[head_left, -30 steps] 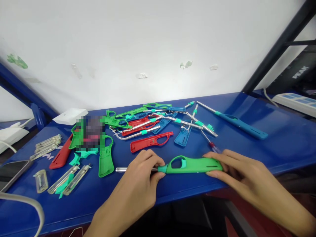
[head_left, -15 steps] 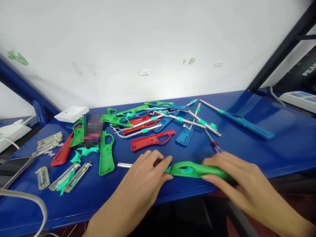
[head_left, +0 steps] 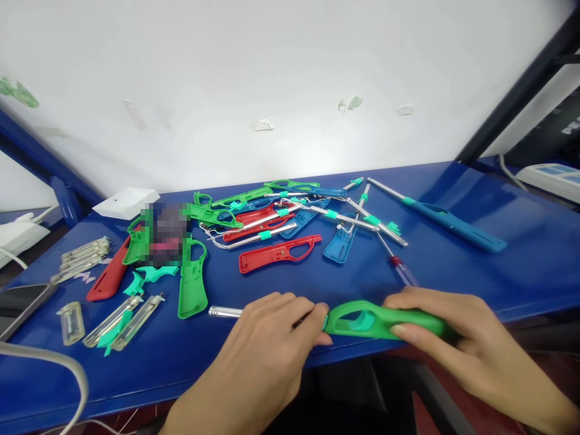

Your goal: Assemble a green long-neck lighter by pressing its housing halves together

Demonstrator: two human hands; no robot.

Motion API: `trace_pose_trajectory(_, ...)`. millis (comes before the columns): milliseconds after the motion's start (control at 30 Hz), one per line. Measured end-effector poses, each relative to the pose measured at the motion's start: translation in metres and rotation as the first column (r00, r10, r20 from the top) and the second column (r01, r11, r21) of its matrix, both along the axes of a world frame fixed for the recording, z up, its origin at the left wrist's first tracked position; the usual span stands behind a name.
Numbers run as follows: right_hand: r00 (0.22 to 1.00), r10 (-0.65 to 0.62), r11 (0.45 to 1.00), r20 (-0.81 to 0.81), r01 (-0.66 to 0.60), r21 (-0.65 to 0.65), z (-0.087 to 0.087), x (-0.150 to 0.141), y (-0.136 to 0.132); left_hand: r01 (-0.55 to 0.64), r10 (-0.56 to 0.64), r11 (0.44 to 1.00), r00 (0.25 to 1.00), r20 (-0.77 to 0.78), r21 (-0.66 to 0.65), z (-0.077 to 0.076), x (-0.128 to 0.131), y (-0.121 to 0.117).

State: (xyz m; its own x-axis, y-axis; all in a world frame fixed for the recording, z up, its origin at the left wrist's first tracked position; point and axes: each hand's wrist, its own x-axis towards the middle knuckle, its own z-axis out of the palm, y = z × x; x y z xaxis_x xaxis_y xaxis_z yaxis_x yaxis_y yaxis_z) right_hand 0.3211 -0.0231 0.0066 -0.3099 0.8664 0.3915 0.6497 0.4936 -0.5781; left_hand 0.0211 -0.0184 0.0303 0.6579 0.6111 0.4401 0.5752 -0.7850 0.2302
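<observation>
A long-necked green lighter [head_left: 376, 318] lies across both hands above the front edge of the table, its metal tube pointing left. My left hand [head_left: 276, 344] is closed around the tube near the teal collar, and the silver tip sticks out past the knuckles. My right hand [head_left: 453, 338] grips the green handle, thumb in front and fingers behind. A teal trigger shows inside the handle's loop. Just beyond my right hand lies a screwdriver [head_left: 405, 272] with a clear and red handle.
Beyond the hands lie a red handle half [head_left: 276, 254], a green handle half [head_left: 193, 290], several metal tubes with wires, and a whole blue lighter [head_left: 453, 225]. Clear fuel tanks [head_left: 136, 323], a phone [head_left: 27, 305] and a white box [head_left: 127, 202] are at left. A pale cable [head_left: 54, 359] curves at front left.
The green lighter and both hands have shifted slightly right in view, and more of the lighter's handle loop shows. Both hands keep their hold.
</observation>
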Motion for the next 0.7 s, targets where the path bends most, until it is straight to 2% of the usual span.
trace_pose_trajectory(100,1.0,0.012,1.0,-0.002,-0.012,0.025,0.001,0.0,-0.001,0.011,-0.011,1.0,1.0,-0.012,0.017,0.005,0.002,0.0)
trace_pose_trajectory(233,1.0,0.024,0.999,-0.013,-0.023,0.039,0.003,-0.004,-0.002,0.039,-0.039,0.999,0.999,-0.008,-0.024,0.009,-0.001,0.0)
trace_pose_trajectory(433,1.0,-0.019,1.0,-0.015,0.019,0.003,0.002,-0.008,0.0,0.051,-0.047,0.998,0.995,-0.083,0.038,0.004,-0.002,-0.001)
trace_pose_trajectory(567,0.998,-0.062,0.997,-0.004,0.062,0.043,-0.003,-0.008,0.001,0.035,-0.034,0.999,0.995,-0.097,0.014,0.002,-0.001,0.002)
trace_pose_trajectory(700,0.998,-0.048,0.994,0.037,0.044,0.103,-0.009,-0.014,0.007,-0.044,0.035,0.997,0.987,-0.157,-0.055,0.004,-0.001,0.006)
